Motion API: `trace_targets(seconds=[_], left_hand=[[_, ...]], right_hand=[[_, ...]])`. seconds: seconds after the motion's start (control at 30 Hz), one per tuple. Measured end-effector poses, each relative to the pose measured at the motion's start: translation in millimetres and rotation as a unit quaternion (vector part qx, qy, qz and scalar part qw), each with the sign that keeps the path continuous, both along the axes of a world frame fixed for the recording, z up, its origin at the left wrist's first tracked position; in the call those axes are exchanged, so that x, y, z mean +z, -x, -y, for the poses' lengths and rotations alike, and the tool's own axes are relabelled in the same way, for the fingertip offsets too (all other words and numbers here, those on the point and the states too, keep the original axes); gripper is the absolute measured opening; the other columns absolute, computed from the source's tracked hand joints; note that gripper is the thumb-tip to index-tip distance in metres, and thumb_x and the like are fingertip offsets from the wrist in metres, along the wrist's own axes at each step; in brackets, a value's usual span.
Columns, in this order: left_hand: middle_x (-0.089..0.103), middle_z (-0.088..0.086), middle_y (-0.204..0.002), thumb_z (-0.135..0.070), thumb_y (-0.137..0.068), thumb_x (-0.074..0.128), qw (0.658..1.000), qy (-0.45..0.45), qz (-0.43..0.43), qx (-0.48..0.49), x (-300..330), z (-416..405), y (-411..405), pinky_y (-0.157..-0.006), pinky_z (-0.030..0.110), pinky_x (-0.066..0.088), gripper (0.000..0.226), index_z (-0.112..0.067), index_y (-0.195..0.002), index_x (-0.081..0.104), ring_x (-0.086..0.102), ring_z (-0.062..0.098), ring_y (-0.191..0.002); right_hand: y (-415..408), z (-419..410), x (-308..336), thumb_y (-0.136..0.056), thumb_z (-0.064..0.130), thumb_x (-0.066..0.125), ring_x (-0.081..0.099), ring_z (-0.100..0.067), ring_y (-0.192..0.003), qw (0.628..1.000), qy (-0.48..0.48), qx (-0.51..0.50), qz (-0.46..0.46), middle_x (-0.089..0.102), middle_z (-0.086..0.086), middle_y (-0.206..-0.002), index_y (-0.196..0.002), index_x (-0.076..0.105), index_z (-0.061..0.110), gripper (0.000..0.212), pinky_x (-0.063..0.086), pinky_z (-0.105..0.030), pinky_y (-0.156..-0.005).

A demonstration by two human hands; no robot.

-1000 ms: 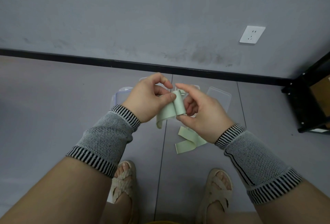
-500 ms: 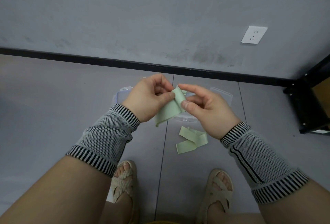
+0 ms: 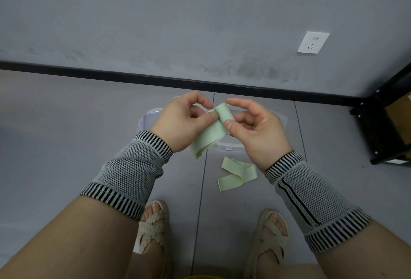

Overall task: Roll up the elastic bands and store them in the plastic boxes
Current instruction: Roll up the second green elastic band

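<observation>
both hands (image 3: 182, 121) (image 3: 255, 129) pinch the green band (image 3: 211, 134) up over the clear boxes (image 3: 229, 147), thumbs pinning the rolled end so it won't spring loose, tail hanging free, probably mid-roll

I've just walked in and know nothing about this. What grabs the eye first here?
Two hands, the left hand and the right hand, meet at the centre and pinch a pale green elastic band, its top end rolled between them. A second green band lies folded on the grey floor below the right hand. Clear plastic boxes sit on the floor behind the hands.
</observation>
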State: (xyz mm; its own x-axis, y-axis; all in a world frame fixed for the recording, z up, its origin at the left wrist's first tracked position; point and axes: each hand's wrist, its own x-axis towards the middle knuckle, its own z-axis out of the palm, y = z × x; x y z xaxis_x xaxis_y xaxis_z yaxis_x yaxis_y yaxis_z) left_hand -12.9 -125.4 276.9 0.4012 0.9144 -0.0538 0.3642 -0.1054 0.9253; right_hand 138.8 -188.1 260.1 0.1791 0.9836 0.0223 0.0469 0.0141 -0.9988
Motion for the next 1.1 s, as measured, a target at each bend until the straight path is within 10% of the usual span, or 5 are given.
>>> trace_targets(seconds=[0.63,1.1], left_hand=[[0.064,-0.003,-0.074,-0.016,-0.082,0.069,0.998,-0.038,-0.007,0.049,4.9,1.2,-6.6,-0.044,0.010,0.039,0.013,-0.027,-0.082,0.062,0.056,0.005,-0.060],[0.067,-0.011,-0.078,-0.013,-0.080,0.069,0.991,-0.105,-0.056,0.054,0.8,-0.3,-4.3,-0.068,0.019,0.050,0.023,-0.032,-0.069,0.061,0.062,0.004,-0.075]], right_hand=[[7.1,-4.2,-1.3,-0.085,0.000,0.064,0.064,-0.001,-0.069,0.996,0.003,-0.087,-0.034,0.068,0.000,-0.083,-0.095,0.064,0.021,0.023,0.051,-0.016,-0.066],[2.8,-4.5,-0.7,-0.086,0.003,0.064,0.066,-0.008,-0.073,0.992,0.017,-0.116,-0.044,0.070,-0.008,-0.088,-0.099,0.066,0.017,0.019,0.054,-0.022,-0.070]])
